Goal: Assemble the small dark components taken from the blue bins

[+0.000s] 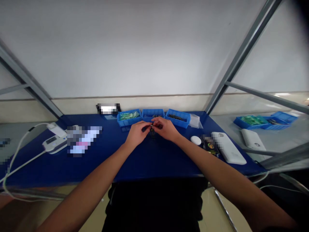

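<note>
Both hands meet above the middle of the blue table (149,161). My left hand (137,132) and my right hand (166,128) are closed in a pinch on a small dark part (152,130) with thin pins hanging below it. Just behind the hands stand three blue bins: the left bin (128,117) holds green boards, the middle bin (153,114) and the right bin (178,118) hold small dark parts.
A white device with cables (53,141) lies at the left. A round white object (195,140), a dark card (210,146) and a long white device (228,147) lie at the right. Grey frame bars (231,74) rise beside the table. More blue bins (265,121) sit on the neighbouring bench.
</note>
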Tool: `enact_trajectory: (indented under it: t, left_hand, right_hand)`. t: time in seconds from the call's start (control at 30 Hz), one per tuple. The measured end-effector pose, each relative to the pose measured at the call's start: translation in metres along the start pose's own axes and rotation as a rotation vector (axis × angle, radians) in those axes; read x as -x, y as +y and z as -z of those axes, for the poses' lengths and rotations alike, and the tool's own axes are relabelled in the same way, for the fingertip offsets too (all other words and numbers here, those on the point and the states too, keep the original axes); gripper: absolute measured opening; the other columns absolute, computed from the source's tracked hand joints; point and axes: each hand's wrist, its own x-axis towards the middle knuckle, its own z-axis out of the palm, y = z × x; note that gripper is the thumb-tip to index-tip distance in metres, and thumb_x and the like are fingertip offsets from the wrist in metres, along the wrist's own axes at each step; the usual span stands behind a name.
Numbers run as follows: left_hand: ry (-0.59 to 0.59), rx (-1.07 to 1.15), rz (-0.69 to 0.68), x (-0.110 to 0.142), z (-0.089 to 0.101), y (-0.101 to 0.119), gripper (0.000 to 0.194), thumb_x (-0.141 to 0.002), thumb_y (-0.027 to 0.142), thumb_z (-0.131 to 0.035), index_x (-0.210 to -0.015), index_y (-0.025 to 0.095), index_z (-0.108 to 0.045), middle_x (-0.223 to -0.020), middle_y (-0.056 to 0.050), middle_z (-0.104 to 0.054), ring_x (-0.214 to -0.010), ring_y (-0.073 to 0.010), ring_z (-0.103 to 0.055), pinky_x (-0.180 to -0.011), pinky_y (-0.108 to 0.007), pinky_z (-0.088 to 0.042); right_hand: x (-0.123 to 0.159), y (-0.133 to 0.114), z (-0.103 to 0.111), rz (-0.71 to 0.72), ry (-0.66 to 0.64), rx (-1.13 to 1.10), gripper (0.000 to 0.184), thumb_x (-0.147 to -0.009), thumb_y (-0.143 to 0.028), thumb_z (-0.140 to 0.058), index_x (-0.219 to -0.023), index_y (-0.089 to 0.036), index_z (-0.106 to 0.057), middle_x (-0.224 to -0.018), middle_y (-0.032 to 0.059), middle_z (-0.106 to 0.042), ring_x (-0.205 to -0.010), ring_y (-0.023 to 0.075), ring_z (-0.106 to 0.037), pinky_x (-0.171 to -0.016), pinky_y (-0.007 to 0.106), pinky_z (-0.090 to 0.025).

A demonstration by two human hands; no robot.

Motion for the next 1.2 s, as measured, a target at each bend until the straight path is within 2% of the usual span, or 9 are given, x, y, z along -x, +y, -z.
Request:
enact_trajectory:
  t: [0.23,0.43,0.5,0.6,0.77,0.9,1.2]
  left_hand:
    - [-0.014,-0.019,-0.042,0.001,0.001,0.004,0.023,-0.095,0.016,-0.064,-0.11,0.025,-0.078,-0.107,-0.004,-0.078,-0.093,-0.0192,-0.074,-0.087,-0.033,-0.059]
    - [0.028,0.006,0.015,0.0,0.002,0.007,0.017,-0.096,0.022,-0.064,-0.106,0.024,-0.078,-0.101,-0.003,-0.079,-0.089,-0.0194,-0.074,-0.083,-0.031,-0.058]
    - [0.021,0.008,0.035,0.0,0.003,0.008,0.016,-0.097,0.025,-0.063,-0.103,0.023,-0.078,-0.098,-0.003,-0.08,-0.086,-0.0192,-0.074,-0.076,-0.03,-0.057]
    - [-0.012,0.016,0.054,0.0,0.005,0.011,0.024,-0.102,0.034,-0.059,-0.101,0.022,-0.08,-0.092,-0.004,-0.079,-0.08,-0.0186,-0.072,-0.068,-0.028,-0.052]
    - [-0.056,0.066,0.05,-0.001,0.007,0.016,0.032,-0.104,0.042,-0.056,-0.102,0.023,-0.082,-0.089,-0.003,-0.079,-0.076,-0.0181,-0.071,-0.066,-0.028,-0.05]
    - [-0.068,0.071,0.043,0.0,0.005,0.012,0.026,-0.102,0.038,-0.06,-0.106,0.026,-0.082,-0.094,-0.003,-0.08,-0.08,-0.0185,-0.073,-0.07,-0.028,-0.053]
    - [-0.001,0.064,0.124,0.0,0.002,0.002,0.021,-0.096,0.03,-0.065,-0.109,0.024,-0.081,-0.104,-0.003,-0.081,-0.089,-0.021,-0.076,-0.077,-0.032,-0.058]
  right_hand:
    - [0.001,0.004,-0.001,-0.021,-0.016,-0.045,0.029,-0.089,-0.024,-0.07,-0.118,-0.024,-0.066,-0.093,0.0015,-0.076,-0.082,0.016,-0.073,-0.079,0.03,-0.06]
    - [0.0,0.0,0.003,0.046,0.012,0.041,0.032,-0.091,-0.02,-0.065,-0.123,-0.023,-0.069,-0.092,0.0021,-0.071,-0.078,0.0146,-0.068,-0.075,0.029,-0.057]
    - [0.0,-0.002,0.005,0.088,0.051,0.088,0.028,-0.094,-0.019,-0.062,-0.119,-0.023,-0.072,-0.095,0.004,-0.07,-0.079,0.0144,-0.066,-0.075,0.028,-0.056]
    - [-0.001,-0.004,0.005,0.116,0.085,0.105,0.019,-0.095,-0.021,-0.064,-0.11,-0.023,-0.075,-0.096,0.0046,-0.07,-0.08,0.0146,-0.066,-0.073,0.027,-0.054]
    - [-0.002,-0.002,0.003,0.069,0.055,0.035,0.012,-0.089,-0.022,-0.073,-0.101,-0.022,-0.073,-0.088,0.0014,-0.071,-0.077,0.0144,-0.067,-0.071,0.026,-0.053]
    - [-0.001,-0.001,0.002,0.068,0.017,0.009,0.015,-0.088,-0.016,-0.069,-0.1,-0.023,-0.074,-0.093,0.0015,-0.073,-0.081,0.0141,-0.069,-0.072,0.025,-0.055]
    - [0.0,-0.004,0.004,0.131,-0.011,0.031,0.019,-0.092,-0.022,-0.069,-0.108,-0.025,-0.079,-0.104,0.0033,-0.078,-0.088,0.0162,-0.073,-0.078,0.027,-0.058]
